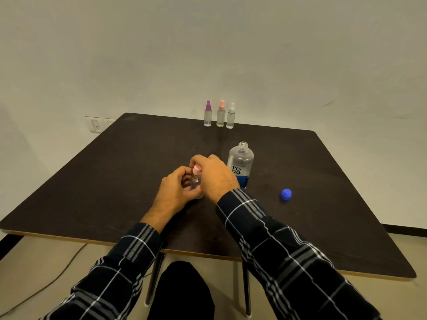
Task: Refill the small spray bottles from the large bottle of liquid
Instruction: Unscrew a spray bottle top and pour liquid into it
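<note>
A small clear spray bottle (196,180) with a pink spray top (196,169) stands at the table's middle. My left hand (176,189) grips its body. My right hand (213,175) closes its fingers over the pink top. Just right of my hands stands the large clear bottle (240,163), its neck uncapped, with a blue and white label. Its blue cap (286,194) lies on the table further right. Three small spray bottles stand in a row at the far edge: purple-topped (208,114), pink-topped (221,114) and white-topped (230,116).
The dark square table (115,176) stands against a pale wall. A wall socket (97,125) sits behind its far left corner. A cable (57,276) runs across the floor at the left. My knee (182,292) shows below the near edge.
</note>
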### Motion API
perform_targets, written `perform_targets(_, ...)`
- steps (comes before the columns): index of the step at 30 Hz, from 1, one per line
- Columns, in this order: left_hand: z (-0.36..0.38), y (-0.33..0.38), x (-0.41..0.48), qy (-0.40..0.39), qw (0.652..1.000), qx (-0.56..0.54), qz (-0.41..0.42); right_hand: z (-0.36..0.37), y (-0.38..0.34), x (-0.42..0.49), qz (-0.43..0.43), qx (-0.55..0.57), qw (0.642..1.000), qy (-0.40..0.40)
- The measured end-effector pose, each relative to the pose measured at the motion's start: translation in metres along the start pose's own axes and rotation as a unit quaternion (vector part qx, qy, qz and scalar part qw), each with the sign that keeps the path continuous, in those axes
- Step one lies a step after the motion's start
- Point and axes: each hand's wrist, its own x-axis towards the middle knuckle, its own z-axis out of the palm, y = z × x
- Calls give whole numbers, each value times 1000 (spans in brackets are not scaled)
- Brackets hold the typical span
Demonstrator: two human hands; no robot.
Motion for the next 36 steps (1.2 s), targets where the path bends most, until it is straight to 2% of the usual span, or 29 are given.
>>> perform_targets(2,0,-2,0,0,1000,-12,2,-4,6,-4,8,8,999,35)
perform_targets(4,1,-1,-2,-2,1000,-27,1,-2,14,-13,54,-1,996,70)
perform_targets(7,2,0,-3,2,999,-51,6,13,27,-27,127,-58,990,-1)
perform_targets(9,2,1,-4,4,998,-59,6,22,35,-31,147,-79,985,-51)
perform_targets(17,3,0,-3,8,998,-61,-1,21,60,-52,167,-54,982,-65)
perform_targets(19,3,-1,-2,7,998,-56,-3,8,70,-56,191,-20,981,-11)
perform_targets(21,4,-1,-2,7,999,-50,-2,-5,84,-54,208,51,970,117)
perform_targets(23,4,-1,-1,5,999,-54,-1,-11,99,-45,198,155,949,187)
perform_targets(25,2,-2,-1,2,998,-61,0,-11,108,-32,167,237,943,162)
perform_targets(29,1,-4,1,0,997,-75,3,-7,117,-12,112,303,943,82)
perform_targets(32,1,-4,0,-3,997,-80,0,-10,120,0,70,268,959,53)
perform_targets(36,2,-4,1,-6,997,-79,2,-27,124,16,24,158,986,52)
